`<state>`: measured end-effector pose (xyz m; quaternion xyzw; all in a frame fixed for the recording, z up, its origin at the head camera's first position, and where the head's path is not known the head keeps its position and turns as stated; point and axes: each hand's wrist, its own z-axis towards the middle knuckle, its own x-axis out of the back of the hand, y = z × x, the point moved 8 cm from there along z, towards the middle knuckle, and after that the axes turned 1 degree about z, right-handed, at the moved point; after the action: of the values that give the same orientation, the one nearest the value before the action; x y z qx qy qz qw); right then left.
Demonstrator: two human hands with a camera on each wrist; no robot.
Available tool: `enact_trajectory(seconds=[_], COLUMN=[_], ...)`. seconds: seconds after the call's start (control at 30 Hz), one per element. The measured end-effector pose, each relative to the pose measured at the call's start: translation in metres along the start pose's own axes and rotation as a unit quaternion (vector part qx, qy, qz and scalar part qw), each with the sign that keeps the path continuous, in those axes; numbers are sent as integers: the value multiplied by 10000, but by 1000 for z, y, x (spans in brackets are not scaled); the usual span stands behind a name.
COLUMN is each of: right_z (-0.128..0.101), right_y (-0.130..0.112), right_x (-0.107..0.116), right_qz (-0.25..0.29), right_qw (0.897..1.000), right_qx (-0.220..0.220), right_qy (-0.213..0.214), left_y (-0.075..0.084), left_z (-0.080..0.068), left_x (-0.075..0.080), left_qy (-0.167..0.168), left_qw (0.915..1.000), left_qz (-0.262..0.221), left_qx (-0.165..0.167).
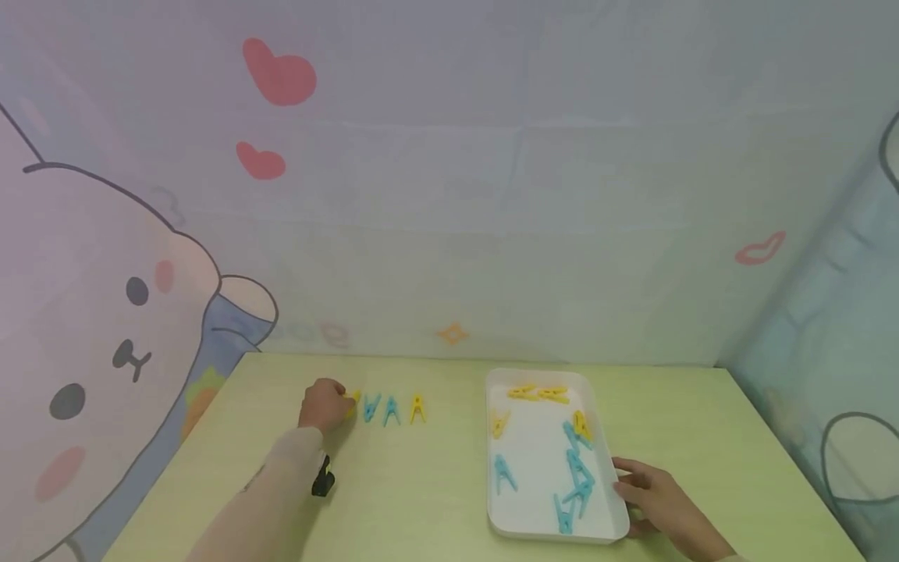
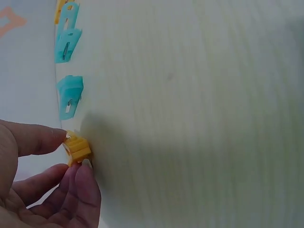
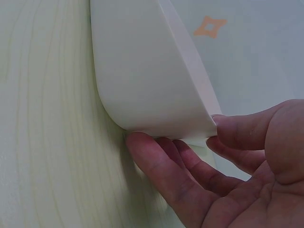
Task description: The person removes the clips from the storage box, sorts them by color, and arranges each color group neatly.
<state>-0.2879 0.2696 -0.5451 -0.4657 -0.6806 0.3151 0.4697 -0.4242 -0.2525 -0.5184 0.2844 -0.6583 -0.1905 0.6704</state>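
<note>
My left hand (image 1: 326, 404) pinches a yellow clothespin (image 2: 77, 148) between thumb and fingers at the left end of a row on the table. To its right in the head view come two blue clothespins (image 1: 371, 407) and one yellow clothespin (image 1: 417, 407). My right hand (image 1: 649, 496) grips the right side of a white tray (image 1: 520, 521), thumb at the rim and other fingers along the outer wall in the right wrist view. Inside the tray lie several yellow clothespins (image 1: 552, 395) along the back and sides, and several blue clothespins (image 1: 564, 515), mostly toward the right and front.
The pale green table (image 1: 414, 484) ends at the back against a cloth backdrop (image 1: 492, 234) with hearts and a cartoon animal. Bare tabletop lies between the row and the tray. A black device (image 1: 323, 478) sits at my left wrist.
</note>
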Motion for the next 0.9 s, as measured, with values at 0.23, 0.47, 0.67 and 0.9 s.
enact_trajectory(seconds=[0.23, 0.47, 0.67, 0.9], right_z=[-2, -3, -5, -6], right_y=[1, 0, -2, -3], right_x=[0, 0, 0, -1], right_qz=[69, 54, 13, 63], right_qw=[10000, 9999, 9999, 9998], right_qx=[30, 97, 165, 192], right_qy=[-54, -44, 17, -11], left_y=[2, 4, 1, 31], left_z=[-5, -8, -6, -18], left_x=[-2, 1, 1, -1], left_qy=[10, 53, 196, 496], left_qw=[9999, 9997, 9987, 9987], left_qz=[134, 206, 279, 76], left_qx=[-24, 109, 377, -78])
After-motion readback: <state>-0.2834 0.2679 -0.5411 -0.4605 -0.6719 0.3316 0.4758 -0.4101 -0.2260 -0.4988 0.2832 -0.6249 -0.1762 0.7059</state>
